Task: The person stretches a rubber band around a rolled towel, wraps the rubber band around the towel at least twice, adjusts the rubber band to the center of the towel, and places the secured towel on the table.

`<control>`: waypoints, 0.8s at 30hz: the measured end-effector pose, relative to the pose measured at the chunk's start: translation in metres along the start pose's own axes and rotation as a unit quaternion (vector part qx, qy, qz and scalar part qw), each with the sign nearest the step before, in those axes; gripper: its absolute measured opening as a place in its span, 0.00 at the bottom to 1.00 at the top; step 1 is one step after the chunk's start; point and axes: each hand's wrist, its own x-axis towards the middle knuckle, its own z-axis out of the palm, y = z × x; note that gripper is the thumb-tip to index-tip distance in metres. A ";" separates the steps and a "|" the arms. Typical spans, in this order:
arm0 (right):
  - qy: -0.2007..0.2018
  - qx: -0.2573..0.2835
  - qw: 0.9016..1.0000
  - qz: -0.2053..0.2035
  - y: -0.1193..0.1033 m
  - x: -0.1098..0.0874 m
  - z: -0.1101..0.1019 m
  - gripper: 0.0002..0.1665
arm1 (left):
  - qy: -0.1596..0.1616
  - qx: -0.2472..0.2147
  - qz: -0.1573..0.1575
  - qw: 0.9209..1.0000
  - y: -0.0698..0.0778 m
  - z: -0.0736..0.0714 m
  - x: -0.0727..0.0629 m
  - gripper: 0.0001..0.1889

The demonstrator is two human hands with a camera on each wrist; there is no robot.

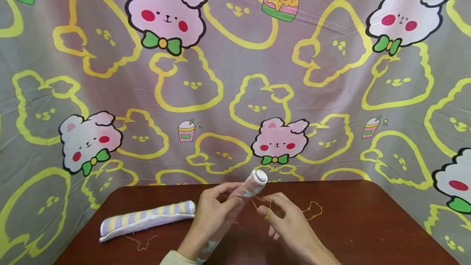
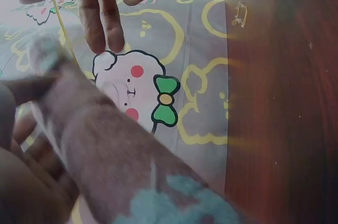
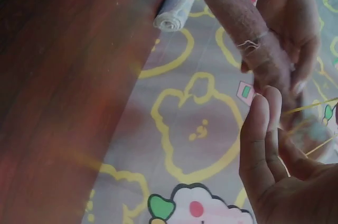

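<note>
My left hand [image 1: 217, 207] grips a rolled pink towel [image 1: 254, 184] with blue-green patches, thumb across it near its upper end. The roll stands tilted over the table, its white coiled end up and away from me. Thin yellow strands of a rubber band [image 3: 311, 109] run taut from near that end to my right hand [image 1: 290, 220], which pinches them between thumb and fingers. In the left wrist view, the other fingers of the right hand [image 2: 108, 10] stretch out. Around the roll's middle, the right wrist view shows a thin pale band [image 3: 252, 43].
A second rolled towel [image 1: 147, 218], striped purple and yellow, lies at the left of the dark wooden table [image 1: 368, 232]. A loose thin strand [image 1: 141, 244] lies in front of it. Right of my right hand is a crumpled yellow band [image 1: 314, 211]. A patterned curtain [image 1: 228, 64] hangs behind.
</note>
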 end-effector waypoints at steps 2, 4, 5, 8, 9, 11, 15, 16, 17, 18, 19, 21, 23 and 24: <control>0.014 0.027 1.000 0.005 0.000 0.002 -0.001 0.16 | -0.025 -0.012 0.027 0.999 0.000 0.000 0.000 0.13; 0.029 0.050 0.998 0.005 0.000 0.002 -0.001 0.16 | -0.046 -0.019 0.062 0.997 0.000 0.001 -0.001 0.12; 0.037 0.061 0.997 0.003 0.000 0.003 -0.001 0.17 | -0.051 -0.021 0.081 0.995 0.000 0.001 0.000 0.12; 0.058 0.086 0.995 -0.011 -0.001 0.003 -0.001 0.19 | -0.054 -0.015 0.132 0.990 -0.001 0.003 0.000 0.11; 0.065 0.091 0.994 -0.015 -0.001 0.003 -0.001 0.20 | -0.052 -0.008 0.147 0.988 -0.001 0.003 0.001 0.11; 0.075 0.098 0.992 -0.023 0.000 0.004 -0.002 0.21 | -0.047 0.012 0.175 0.983 -0.001 0.004 0.001 0.12; 0.082 0.099 0.991 -0.033 0.003 0.005 -0.003 0.23 | -0.027 0.092 0.235 0.967 0.000 0.004 0.001 0.17; 0.082 0.099 0.991 -0.033 0.004 0.005 -0.003 0.23 | -0.022 0.110 0.246 0.963 0.000 0.004 0.000 0.18; 0.083 0.098 0.991 -0.034 0.005 0.005 -0.003 0.23 | -0.017 0.127 0.254 0.959 -0.001 0.004 0.000 0.20; 0.083 0.096 0.991 -0.034 0.005 0.005 -0.003 0.23 | -0.015 0.140 0.260 0.955 -0.001 0.004 -0.001 0.20; 0.084 0.096 0.991 -0.034 0.006 0.006 -0.003 0.23 | -0.015 0.148 0.265 0.953 -0.001 0.004 -0.002 0.20; 0.083 0.093 0.992 -0.034 0.006 0.006 -0.003 0.24 | -0.020 0.161 0.271 0.949 -0.001 0.004 -0.003 0.19; 0.078 0.086 0.993 -0.036 0.006 0.007 -0.004 0.25 | -0.026 0.171 0.277 0.945 -0.001 0.004 -0.003 0.19; 0.075 0.082 0.993 -0.036 0.006 0.007 -0.004 0.26 | -0.027 0.177 0.281 0.943 0.000 0.004 -0.003 0.19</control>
